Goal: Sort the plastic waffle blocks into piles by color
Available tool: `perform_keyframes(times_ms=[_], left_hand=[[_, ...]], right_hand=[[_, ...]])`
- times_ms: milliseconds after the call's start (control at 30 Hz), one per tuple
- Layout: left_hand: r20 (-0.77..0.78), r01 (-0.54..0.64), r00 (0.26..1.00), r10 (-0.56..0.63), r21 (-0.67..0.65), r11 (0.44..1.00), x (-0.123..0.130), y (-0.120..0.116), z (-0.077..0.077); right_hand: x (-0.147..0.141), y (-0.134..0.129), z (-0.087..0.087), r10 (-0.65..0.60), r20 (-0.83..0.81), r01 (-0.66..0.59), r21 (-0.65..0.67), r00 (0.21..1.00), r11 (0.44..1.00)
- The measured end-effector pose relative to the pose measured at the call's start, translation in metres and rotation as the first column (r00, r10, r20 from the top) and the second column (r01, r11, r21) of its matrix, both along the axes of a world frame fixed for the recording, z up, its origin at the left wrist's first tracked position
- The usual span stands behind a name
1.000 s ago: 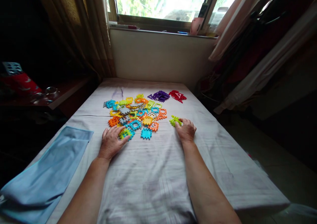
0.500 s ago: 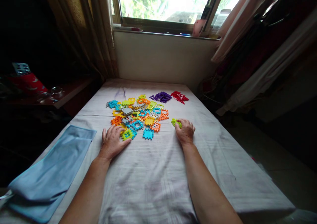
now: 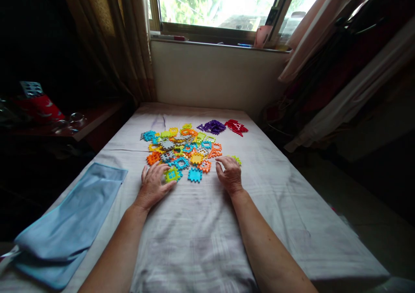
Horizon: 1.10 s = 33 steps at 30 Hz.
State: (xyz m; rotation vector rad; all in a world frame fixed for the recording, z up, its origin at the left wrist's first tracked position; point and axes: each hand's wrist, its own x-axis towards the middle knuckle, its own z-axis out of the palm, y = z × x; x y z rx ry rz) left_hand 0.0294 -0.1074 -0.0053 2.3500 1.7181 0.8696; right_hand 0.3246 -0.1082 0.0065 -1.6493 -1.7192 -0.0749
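Observation:
A mixed pile of toothed plastic building tiles (image 3: 182, 162) in blue, orange, yellow, grey and green spreads over the cloth. At its near left edge lies my left hand (image 3: 154, 183), fingers apart, touching or just beside a green tile (image 3: 173, 174) with a window pattern. My right hand (image 3: 229, 172) hovers right of the pile, fingers curved with thumb and forefinger apart, holding nothing that I can see. Behind it, partly hidden, rest green tiles (image 3: 237, 160) on the cloth. A solid blue tile (image 3: 195, 175) lies between the hands.
Purple tiles (image 3: 214, 127) and red tiles (image 3: 236, 127) form separate heaps at the back. A blue cloth bag (image 3: 69, 224) lies on the left of the covered table (image 3: 201, 237). Glasses (image 3: 77, 119) sit on a dark side table, and clothes (image 3: 311, 38) hang at the right.
My right hand has let go of the green tile by the small green group and moved left toward the pile. My left hand has shifted slightly right.

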Motion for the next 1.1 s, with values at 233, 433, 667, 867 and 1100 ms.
perform_keyframes(times_ms=[233,433,667,867,1100], left_hand=[[0.003,0.134,0.991,-0.135,0.112,0.985,0.02,-0.008,0.0],[-0.018,0.202,0.979,-0.202,0.165,0.965,0.03,-0.011,-0.003],[-0.004,0.224,0.973,-0.23,0.253,0.941,0.037,-0.01,-0.007],[-0.076,0.161,0.986,-0.151,0.149,0.976,0.035,-0.012,-0.007],[-0.114,0.04,0.993,-0.034,0.055,0.998,0.036,-0.013,-0.001]], right_hand=[[-0.043,-0.011,-0.001,0.34,-0.122,-0.343,-0.003,0.933,0.939],[-0.064,-0.017,-0.001,0.35,-0.44,-0.443,-0.127,0.827,0.887],[-0.062,-0.01,-0.001,0.313,-0.587,-0.438,-0.081,0.747,0.895],[0.008,0.007,0.007,-0.105,-0.523,0.094,-0.046,0.846,0.994],[0.066,0.009,-0.004,-0.449,-0.37,0.437,-0.123,0.813,0.891]])
